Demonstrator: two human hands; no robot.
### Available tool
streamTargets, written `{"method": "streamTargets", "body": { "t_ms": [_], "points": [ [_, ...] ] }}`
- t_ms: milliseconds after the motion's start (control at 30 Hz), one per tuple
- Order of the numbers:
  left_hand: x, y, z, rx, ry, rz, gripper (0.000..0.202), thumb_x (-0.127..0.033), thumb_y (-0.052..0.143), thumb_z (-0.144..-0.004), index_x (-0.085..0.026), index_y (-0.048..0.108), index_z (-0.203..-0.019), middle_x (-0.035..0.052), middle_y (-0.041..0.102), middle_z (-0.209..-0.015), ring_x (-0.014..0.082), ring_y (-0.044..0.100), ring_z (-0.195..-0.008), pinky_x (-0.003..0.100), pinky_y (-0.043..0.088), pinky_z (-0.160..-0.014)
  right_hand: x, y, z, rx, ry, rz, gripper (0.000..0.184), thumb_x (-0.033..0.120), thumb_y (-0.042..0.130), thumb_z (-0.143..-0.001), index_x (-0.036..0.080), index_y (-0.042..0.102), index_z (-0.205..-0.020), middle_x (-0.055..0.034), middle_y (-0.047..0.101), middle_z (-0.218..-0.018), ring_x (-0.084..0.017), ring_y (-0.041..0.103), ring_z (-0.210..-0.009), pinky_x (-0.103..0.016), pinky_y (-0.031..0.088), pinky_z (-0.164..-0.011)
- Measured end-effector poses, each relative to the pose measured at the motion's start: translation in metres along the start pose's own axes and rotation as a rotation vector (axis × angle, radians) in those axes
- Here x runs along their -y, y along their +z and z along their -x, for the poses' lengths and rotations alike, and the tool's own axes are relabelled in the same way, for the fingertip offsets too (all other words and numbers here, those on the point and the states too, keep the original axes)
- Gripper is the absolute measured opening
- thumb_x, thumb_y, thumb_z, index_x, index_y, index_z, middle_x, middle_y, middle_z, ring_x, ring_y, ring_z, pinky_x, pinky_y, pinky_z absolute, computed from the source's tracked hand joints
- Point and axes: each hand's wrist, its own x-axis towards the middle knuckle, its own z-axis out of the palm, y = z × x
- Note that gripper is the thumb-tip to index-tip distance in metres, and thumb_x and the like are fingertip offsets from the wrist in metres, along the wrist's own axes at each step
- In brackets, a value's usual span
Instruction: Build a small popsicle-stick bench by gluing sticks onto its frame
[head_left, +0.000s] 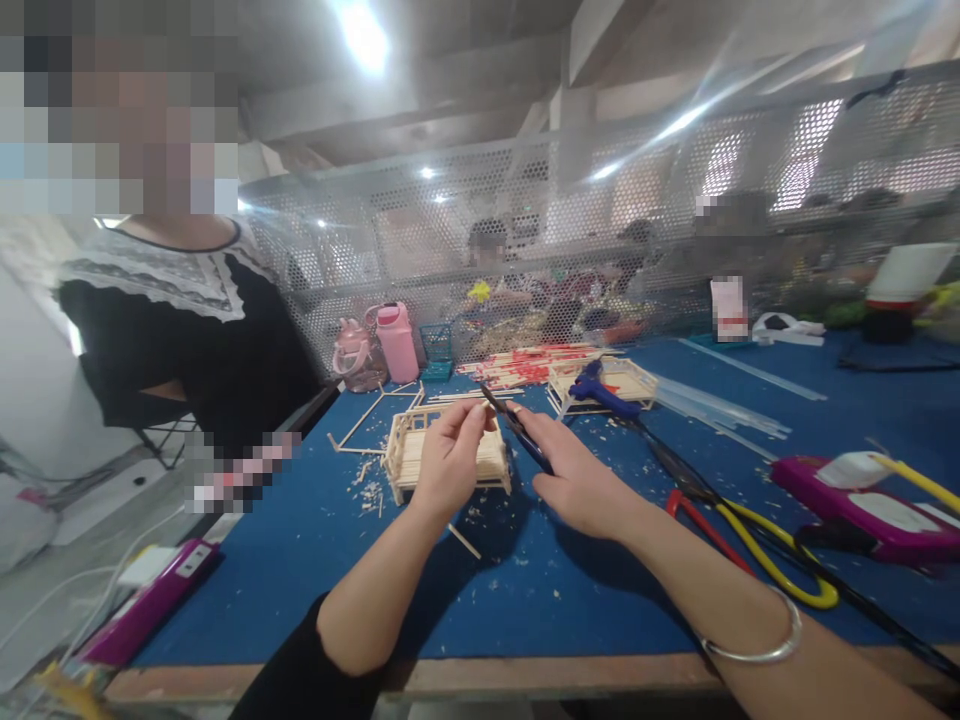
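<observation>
Head view, centre frame: I log the left hand [448, 462] with fingertips pinched together over the stick-built frame [405, 452] on the blue table [525, 590]; what they pinch is too small to tell. The right hand [581, 485] grips a dark tool [517, 428], its tip at the left fingertips.

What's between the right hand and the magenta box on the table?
Head view: cutters with red and yellow handles lie on the blue table between the right hand and the magenta box.

Light: bright ceiling lamp [364, 35] overhead, flaring white.
Shadows: soft pool under the left hand [448, 462] on the bench [525, 600].
Edges: bent, smeared; background hazy.
</observation>
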Motion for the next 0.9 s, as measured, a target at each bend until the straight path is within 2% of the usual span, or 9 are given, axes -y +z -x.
{"method": "streamTargets", "body": {
  "t_ms": [233, 333, 400, 467, 533, 633, 700, 767, 900],
  "points": [
    [-0.002, 0.000, 0.001, 0.000, 0.032, -0.048, 0.020, -0.037, 0.054, -0.079, -0.019, 0.063, -0.075, 0.0004, 0.061, -0.066, 0.0131, 0.055, -0.065, 0.024, 0.043, -0.064, 0.014, -0.004, 0.001, -0.076, 0.083, -0.070, 0.053, 0.010, 0.041, -0.064, 0.019, 0.049, -0.115, -0.0072, 0.062, -0.104, -0.022, 0.057, -0.094, -0.037, 0.044, -0.085],
    [-0.005, 0.000, 0.002, 0.032, 0.032, -0.066, 0.019, -0.035, 0.054, -0.079, -0.019, 0.064, -0.076, 0.0002, 0.061, -0.064, 0.0130, 0.055, -0.062, 0.024, 0.042, -0.061, 0.018, -0.005, -0.001, -0.087, 0.118, -0.057, 0.042, 0.013, 0.043, -0.067, 0.020, 0.050, -0.107, -0.0040, 0.065, -0.090, -0.020, 0.058, -0.079, -0.032, 0.045, -0.073],
    [-0.006, 0.000, 0.002, 0.022, 0.020, -0.072, 0.018, -0.033, 0.054, -0.079, -0.019, 0.064, -0.075, -0.0001, 0.060, -0.062, 0.0129, 0.054, -0.061, 0.024, 0.042, -0.060, 0.019, -0.008, -0.003, -0.133, 0.149, -0.039, 0.039, 0.016, 0.045, -0.068, 0.019, 0.049, -0.108, -0.0046, 0.065, -0.092, -0.020, 0.059, -0.079, -0.031, 0.044, -0.072],
    [-0.005, -0.001, 0.000, -0.026, -0.008, -0.066, 0.016, -0.031, 0.054, -0.079, -0.019, 0.064, -0.075, -0.0004, 0.059, -0.062, 0.0125, 0.054, -0.061, 0.024, 0.042, -0.061, 0.019, -0.017, -0.001, -0.180, 0.254, 0.001, 0.039, 0.021, 0.045, -0.073, 0.018, 0.047, -0.112, -0.0071, 0.066, -0.095, -0.021, 0.060, -0.081, -0.031, 0.044, -0.072],
    [-0.003, -0.002, -0.003, -0.092, -0.053, -0.046, 0.016, -0.030, 0.055, -0.078, -0.018, 0.064, -0.076, -0.0010, 0.058, -0.061, 0.0120, 0.053, -0.060, 0.024, 0.042, -0.062, 0.019, -0.028, 0.006, -0.142, 0.409, 0.081, 0.043, 0.027, 0.044, -0.077, 0.016, 0.044, -0.119, -0.0091, 0.067, -0.092, -0.023, 0.062, -0.079, -0.032, 0.043, -0.070],
    [0.000, -0.003, -0.005, -0.157, -0.115, -0.003, 0.015, -0.029, 0.055, -0.078, -0.017, 0.065, -0.078, -0.0021, 0.056, -0.059, 0.0109, 0.051, -0.057, 0.024, 0.041, -0.060, 0.017, -0.040, 0.028, 0.072, 0.582, 0.299, 0.051, 0.030, 0.046, -0.078, 0.016, 0.041, -0.126, -0.0113, 0.068, -0.086, -0.026, 0.064, -0.072, -0.033, 0.042, -0.063],
    [0.001, -0.002, -0.005, -0.157, -0.131, 0.016, 0.015, -0.028, 0.055, -0.078, -0.017, 0.065, -0.080, -0.0023, 0.056, -0.059, 0.0105, 0.049, -0.055, 0.023, 0.040, -0.058, 0.013, -0.036, 0.040, 0.169, 0.608, 0.443, 0.049, 0.028, 0.049, -0.076, 0.017, 0.046, -0.123, -0.0152, 0.067, -0.097, -0.028, 0.064, -0.078, -0.035, 0.042, -0.064],
    [0.002, 0.000, -0.004, -0.137, -0.125, 0.025, 0.016, -0.028, 0.055, -0.078, -0.017, 0.065, -0.081, -0.0023, 0.055, -0.059, 0.0103, 0.049, -0.055, 0.023, 0.039, -0.058, 0.008, -0.024, 0.045, 0.191, 0.604, 0.516, 0.044, 0.028, 0.051, -0.076, 0.016, 0.052, -0.118, -0.0180, 0.063, -0.107, -0.030, 0.063, -0.088, -0.037, 0.043, -0.069],
    [0.005, 0.002, -0.001, -0.107, -0.089, 0.006, 0.016, -0.028, 0.053, -0.079, -0.016, 0.065, -0.081, -0.0019, 0.056, -0.061, 0.0103, 0.049, -0.058, 0.022, 0.039, -0.059, 0.004, 0.003, 0.032, 0.073, 0.500, 0.549, 0.052, 0.040, 0.050, -0.080, 0.012, 0.049, -0.124, -0.0203, 0.052, -0.124, -0.032, 0.051, -0.113, -0.040, 0.041, -0.086]
  ]
}}
